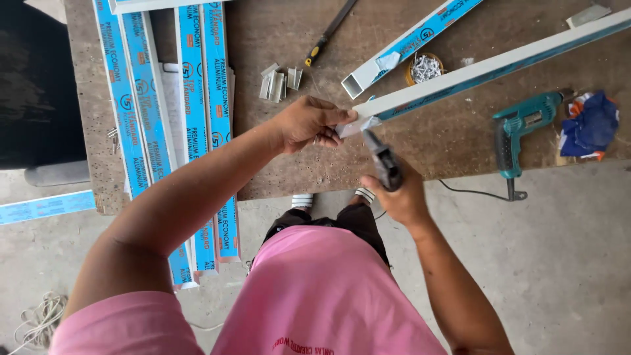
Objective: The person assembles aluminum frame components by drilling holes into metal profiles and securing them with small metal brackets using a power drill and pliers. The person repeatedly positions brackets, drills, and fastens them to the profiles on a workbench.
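My left hand [309, 122] grips the near end of a long white aluminium profile [486, 69] with blue film along its side; the profile runs up to the right across the worktable [434, 141]. My right hand [402, 197] holds a dark power drill [383, 160] by its handle. The drill's tip points at the profile end, right beside my left fingers. Whether the tip touches the metal I cannot tell.
A teal electric drill [519, 128] lies at the right with its cable over the table edge. Beside it lies a blue rag [591, 125]. A bowl of screws [425, 68], small metal brackets [279, 82], a file [328, 31] and several blue-filmed profiles [197, 118] lie on the table.
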